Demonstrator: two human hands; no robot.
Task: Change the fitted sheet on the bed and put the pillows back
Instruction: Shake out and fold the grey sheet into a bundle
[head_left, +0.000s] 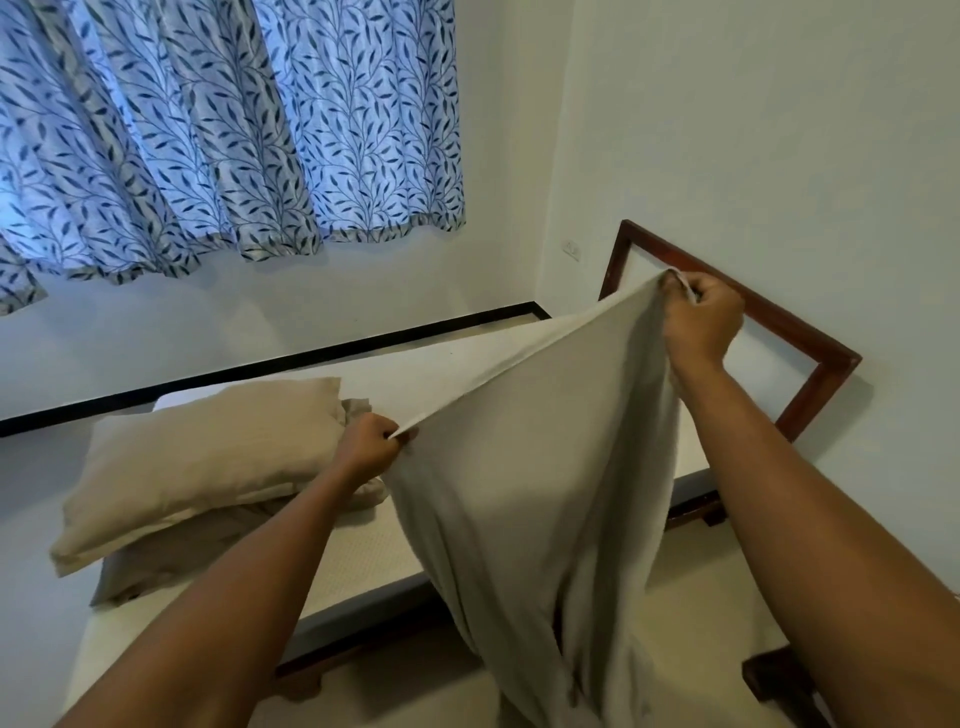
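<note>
Fitted sheet (530, 467): pale grey-beige cloth, held up in the air above the bed. Its upper edge is stretched taut between the two hands and the rest hangs in loose folds below them.

Left hand (369, 447): fingers curled, pinching the lower end of the taut edge.

Right hand (701, 325): raised higher, fist clenched round the bunched upper end of the edge.

Mattress (441, 358): bare and white, beneath and beyond both hands.

Pillows: two, beige, stacked just left of the left hand. The upper pillow (208, 457) lies askew on the lower pillow (171, 561).

Headboard (810, 338): dark wooden frame against the wall, directly behind the right hand.

Curtain (208, 130): blue leaf print, above and left of both hands.
</note>
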